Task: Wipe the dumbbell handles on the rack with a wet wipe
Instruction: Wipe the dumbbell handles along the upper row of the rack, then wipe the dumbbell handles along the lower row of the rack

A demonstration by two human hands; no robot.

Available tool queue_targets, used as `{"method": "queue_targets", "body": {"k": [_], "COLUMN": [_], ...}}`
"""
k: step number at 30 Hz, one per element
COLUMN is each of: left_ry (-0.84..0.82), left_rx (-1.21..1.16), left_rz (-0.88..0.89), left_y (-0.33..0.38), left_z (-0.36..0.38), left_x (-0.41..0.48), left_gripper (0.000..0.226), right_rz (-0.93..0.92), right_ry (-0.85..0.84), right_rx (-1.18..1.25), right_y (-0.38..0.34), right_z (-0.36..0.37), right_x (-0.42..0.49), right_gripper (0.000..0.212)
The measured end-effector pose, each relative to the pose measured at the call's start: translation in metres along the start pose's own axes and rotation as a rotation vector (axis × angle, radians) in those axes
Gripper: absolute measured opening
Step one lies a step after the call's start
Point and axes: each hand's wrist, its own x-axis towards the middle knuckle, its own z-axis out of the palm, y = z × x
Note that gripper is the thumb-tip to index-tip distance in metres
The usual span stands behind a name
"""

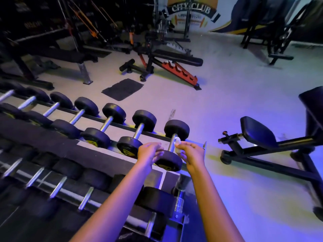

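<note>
Tiered black rack (52, 144) slanting from left edge to lower centre. Chrome-handled dumbbells (106, 122) side by side across the upper rails; more on the tier below, lower left.

A crumpled white wet wipe (177, 142) sits against the chrome handle (171, 145) of the end dumbbell (176, 129). This dumbbell has black round heads and lies crosswise at the right end of the rack's (97, 158) top tier. More dumbbells (114, 113) line that tier leftward, parallel.
</note>
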Motion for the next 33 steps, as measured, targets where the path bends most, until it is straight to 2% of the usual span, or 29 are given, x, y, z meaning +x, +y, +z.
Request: {"method": "queue_targets", "body": {"k": [6, 9, 13, 19, 26, 33], "left_ry": [-0.020, -0.015, 0.020, 0.069, 0.195, 0.349], "left_rx": [-0.116, -0.157, -0.235, -0.302, -0.374, -0.511], "left_rz": [-0.007, 0.004, 0.029, 0.017, 0.003, 0.077], "left_y": [0.011, 0.014, 0.013, 0.000, -0.027, -0.035], "left_z": [-0.043, -0.067, -0.105, -0.187, -0.284, -0.370], "left_x": [-0.040, -0.062, -0.094, -0.159, -0.224, -0.269], "left_gripper": [0.018, 0.013, 0.007, 0.014, 0.011, 0.017], "right_rz": [-0.018, -0.031, -0.050, 0.017, 0.080, 0.124], "right_ry": [-0.105, -0.140, -0.181, -0.296, -0.442, -0.685], "right_rx": [0.099, 0.120, 0.111, 0.065, -0.054, -0.183], "right_y": [-0.003, 0.000, 0.010, 0.046, 0.103, 0.135], "right_z": [0.016, 0.025, 0.033, 0.049, 0.087, 0.148], "right_x": [-0.057, -0.084, -0.121, -0.197, -0.275, -0.332], "right_gripper": [0.017, 0.016, 0.016, 0.014, 0.015, 0.011]}}
